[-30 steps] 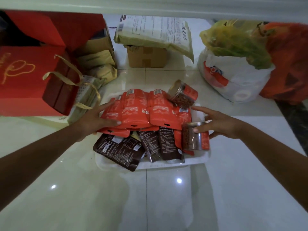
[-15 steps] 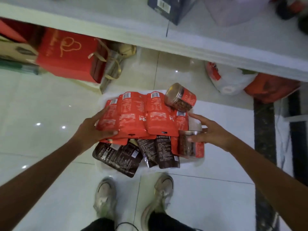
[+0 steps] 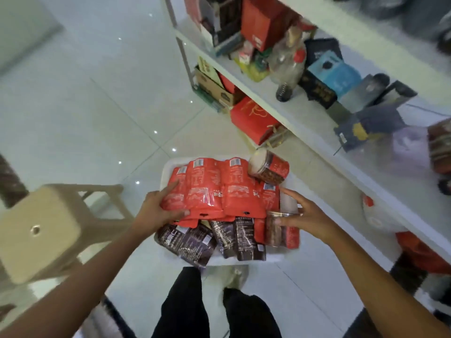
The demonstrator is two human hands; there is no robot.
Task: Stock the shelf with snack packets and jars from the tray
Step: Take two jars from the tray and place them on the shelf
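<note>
A white tray (image 3: 171, 164) is held in the air in front of me. It carries several red snack packets (image 3: 214, 189) on top of dark brown packets (image 3: 190, 242). One red-labelled jar (image 3: 268, 167) lies on its side at the tray's far right corner, and a second jar (image 3: 273, 230) stands at the right edge. My left hand (image 3: 153, 211) grips the tray's left side, thumb across a red packet. My right hand (image 3: 310, 218) holds the right side, thumb on the standing jar. The white shelf (image 3: 292, 113) runs along the right.
The shelf board holds a clear bottle (image 3: 288, 67), blue and dark boxes (image 3: 339, 76) and red boxes. A red gift bag (image 3: 251, 120) sits under it on the floor. A beige plastic stool (image 3: 39, 230) stands at my left. My legs (image 3: 185, 303) are below the tray.
The tray has come up off the floor in both hands. The view has risen and turned, so the shelf top and the stool now show.
</note>
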